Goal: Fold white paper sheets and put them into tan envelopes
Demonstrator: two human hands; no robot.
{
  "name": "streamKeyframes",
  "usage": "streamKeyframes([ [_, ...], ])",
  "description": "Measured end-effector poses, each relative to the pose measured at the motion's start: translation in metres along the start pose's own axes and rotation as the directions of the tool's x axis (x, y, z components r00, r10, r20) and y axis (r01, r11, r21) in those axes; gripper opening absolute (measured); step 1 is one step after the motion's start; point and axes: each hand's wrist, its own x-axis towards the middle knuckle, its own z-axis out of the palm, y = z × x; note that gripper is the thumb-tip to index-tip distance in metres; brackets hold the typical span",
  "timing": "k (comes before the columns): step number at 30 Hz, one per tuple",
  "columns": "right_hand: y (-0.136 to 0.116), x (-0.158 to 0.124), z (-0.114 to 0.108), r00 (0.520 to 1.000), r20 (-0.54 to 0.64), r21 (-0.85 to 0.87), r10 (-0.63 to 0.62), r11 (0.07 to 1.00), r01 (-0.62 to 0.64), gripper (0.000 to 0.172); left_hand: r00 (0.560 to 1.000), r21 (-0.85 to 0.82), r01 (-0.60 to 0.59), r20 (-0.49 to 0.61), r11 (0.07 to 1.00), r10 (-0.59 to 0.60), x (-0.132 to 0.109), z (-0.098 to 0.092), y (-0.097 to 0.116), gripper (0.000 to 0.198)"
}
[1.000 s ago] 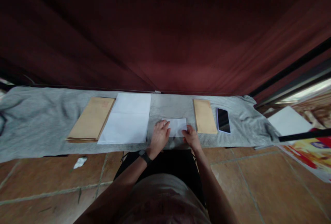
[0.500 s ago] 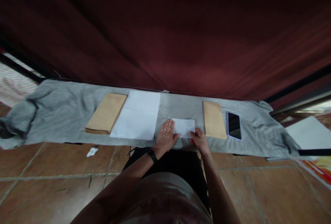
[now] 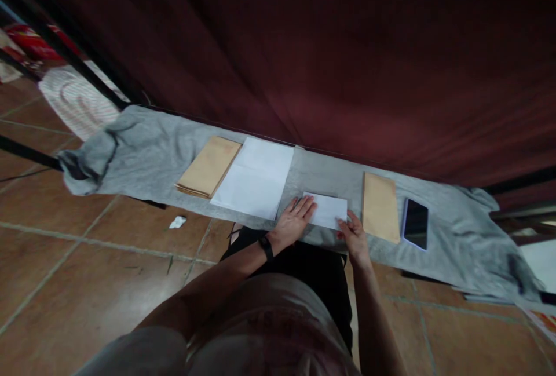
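A small white folded sheet of paper (image 3: 326, 210) lies on the grey cloth in front of me. My left hand (image 3: 295, 218) rests flat on its left end, fingers stretched out, a dark band round the wrist. At the paper's lower right corner, my right hand (image 3: 353, 236) pinches the edge between thumb and fingers. Left of my hands are larger white sheets (image 3: 256, 178), and beside them a stack of brown envelopes (image 3: 209, 166). One more brown envelope (image 3: 380, 207) lies just right of my right hand.
A phone with a purple edge (image 3: 416, 223) lies right of the single envelope. Grey cloth (image 3: 143, 153) covers the narrow bench. Behind it hangs a dark red curtain (image 3: 304, 63). A crumpled white scrap (image 3: 177, 222) is on the tiled floor.
The view has tilted and shifted, so the bench now slopes down to the right. My left hand reaches slightly further over the paper; my right hand stays at its right corner.
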Motion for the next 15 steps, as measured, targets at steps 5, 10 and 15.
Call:
streamKeyframes([
  [5,-0.009,-0.01,0.001,0.999,-0.016,0.032,-0.039,0.999,0.04,0.074,0.998,0.043,-0.058,-0.015,0.997,0.058,0.003,-0.014,-0.002,0.05],
  [10,-0.022,-0.016,-0.002,0.998,0.019,0.157,-0.055,0.986,0.052,0.043,0.998,0.004,-0.058,-0.011,0.998,0.058,0.005,-0.028,-0.002,0.046],
  [15,-0.034,-0.02,-0.012,0.975,0.161,0.223,-0.15,0.968,0.112,0.042,0.999,-0.198,0.05,-0.01,0.979,-0.053,0.015,-0.04,-0.004,0.049],
])
